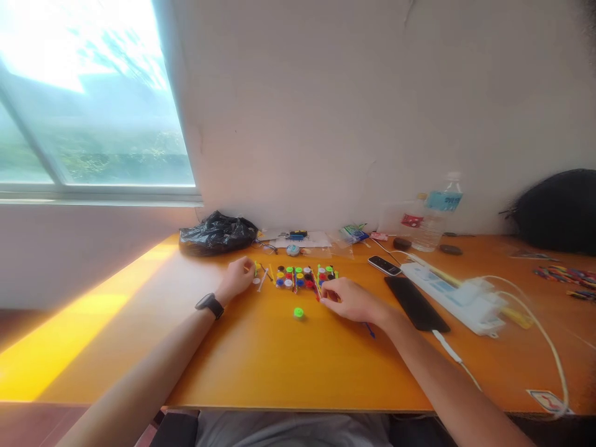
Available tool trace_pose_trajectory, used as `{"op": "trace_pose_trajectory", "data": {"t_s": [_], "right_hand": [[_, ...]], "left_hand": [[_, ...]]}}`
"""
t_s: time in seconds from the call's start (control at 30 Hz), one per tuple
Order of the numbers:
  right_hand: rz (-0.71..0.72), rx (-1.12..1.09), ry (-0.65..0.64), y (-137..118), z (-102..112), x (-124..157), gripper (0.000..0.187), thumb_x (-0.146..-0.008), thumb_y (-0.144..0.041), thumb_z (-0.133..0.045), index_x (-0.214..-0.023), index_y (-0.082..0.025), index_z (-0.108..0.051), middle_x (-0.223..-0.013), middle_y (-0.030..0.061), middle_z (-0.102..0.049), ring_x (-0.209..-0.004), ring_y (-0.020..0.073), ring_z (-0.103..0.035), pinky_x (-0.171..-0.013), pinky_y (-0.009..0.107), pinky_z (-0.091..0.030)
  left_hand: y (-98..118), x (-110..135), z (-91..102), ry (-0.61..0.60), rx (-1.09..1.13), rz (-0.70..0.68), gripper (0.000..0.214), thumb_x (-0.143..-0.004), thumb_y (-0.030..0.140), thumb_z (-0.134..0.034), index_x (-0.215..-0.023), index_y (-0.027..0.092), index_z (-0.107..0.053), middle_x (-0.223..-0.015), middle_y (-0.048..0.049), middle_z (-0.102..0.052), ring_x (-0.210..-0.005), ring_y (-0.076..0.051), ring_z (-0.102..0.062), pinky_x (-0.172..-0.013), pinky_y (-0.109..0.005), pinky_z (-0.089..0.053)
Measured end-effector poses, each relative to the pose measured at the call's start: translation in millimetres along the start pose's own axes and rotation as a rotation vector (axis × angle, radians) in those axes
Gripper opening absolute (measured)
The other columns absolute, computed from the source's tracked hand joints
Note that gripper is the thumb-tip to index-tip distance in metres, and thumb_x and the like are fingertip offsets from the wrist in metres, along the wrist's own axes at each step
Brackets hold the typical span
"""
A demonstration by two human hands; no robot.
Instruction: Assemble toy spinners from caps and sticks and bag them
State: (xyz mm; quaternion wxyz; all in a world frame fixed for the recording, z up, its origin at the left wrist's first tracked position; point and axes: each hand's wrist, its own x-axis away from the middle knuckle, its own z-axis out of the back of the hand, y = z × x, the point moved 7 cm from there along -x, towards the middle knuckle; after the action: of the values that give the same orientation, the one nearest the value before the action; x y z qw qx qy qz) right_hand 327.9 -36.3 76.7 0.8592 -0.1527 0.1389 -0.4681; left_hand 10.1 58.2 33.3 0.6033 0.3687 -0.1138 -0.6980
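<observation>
On the orange table [261, 354] lies a cluster of small coloured discs and thin sticks [302, 277]. My left hand [239, 276], with a black watch on the wrist, rests curled at the cluster's left end beside a white stick [262, 280]. My right hand [351, 300] lies at the cluster's right end, fingers pinched at a red stick [317, 289]. A single green disc [298, 312] sits apart, nearer to me, between the two hands. A blue stick [370, 329] pokes out from under my right wrist.
A black plastic bag [218, 233] lies at the back left. Right of my right hand lie a black phone [416, 302], a small phone [384, 265], a white power strip [454, 297] with cables, and a water bottle [437, 214]. A dark bag [559, 211] sits far right.
</observation>
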Motion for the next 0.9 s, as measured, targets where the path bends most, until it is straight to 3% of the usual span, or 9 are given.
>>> {"op": "trace_pose_trajectory", "data": {"t_s": [0.47,0.73,0.8,0.9], "right_hand": [[-0.002,0.014,-0.005,-2.0,1.8,0.5,0.016,-0.092,-0.029,-0.06,-0.078,-0.02,-0.061,-0.074,0.0005,-0.066,-0.065,0.0146,-0.055,-0.059,0.027,-0.031],[-0.003,0.021,0.018,-2.6,2.0,1.1,0.017,-0.093,-0.03,-0.06,-0.079,-0.021,-0.061,-0.075,0.0004,-0.066,-0.065,0.0147,-0.054,-0.06,0.026,-0.03],[0.004,0.021,0.032,-4.0,2.3,0.6,0.016,-0.093,-0.03,-0.061,-0.081,-0.021,-0.064,-0.077,0.0011,-0.066,-0.066,0.015,-0.054,-0.06,0.026,-0.03],[0.016,0.015,0.05,-6.8,3.4,0.2,0.015,-0.093,-0.031,-0.062,-0.083,-0.02,-0.066,-0.078,0.0021,-0.066,-0.066,0.0153,-0.054,-0.06,0.027,-0.03]], "left_hand": [[14.0,4.4,-2.3,-0.003,0.086,-0.07,0.018,-0.088,0.034,-0.056,-0.086,0.019,-0.067,-0.086,-0.006,-0.076,-0.075,-0.021,-0.072,-0.065,-0.028,-0.052],[36.7,12.6,16.9,0.109,0.118,-0.129,0.016,-0.094,0.033,-0.051,-0.09,0.02,-0.059,-0.088,-0.0048,-0.072,-0.074,-0.018,-0.067,-0.067,-0.028,-0.049],[49.8,18.0,17.2,0.092,0.188,-0.157,0.017,-0.096,0.035,-0.051,-0.089,0.02,-0.056,-0.086,-0.0037,-0.072,-0.073,-0.017,-0.067,-0.064,-0.026,-0.048],[68.6,26.7,9.6,0.008,0.517,-0.131,0.023,-0.095,0.04,-0.055,-0.085,0.02,-0.051,-0.087,-0.0055,-0.075,-0.067,-0.015,-0.067,-0.057,-0.025,-0.048]]}}
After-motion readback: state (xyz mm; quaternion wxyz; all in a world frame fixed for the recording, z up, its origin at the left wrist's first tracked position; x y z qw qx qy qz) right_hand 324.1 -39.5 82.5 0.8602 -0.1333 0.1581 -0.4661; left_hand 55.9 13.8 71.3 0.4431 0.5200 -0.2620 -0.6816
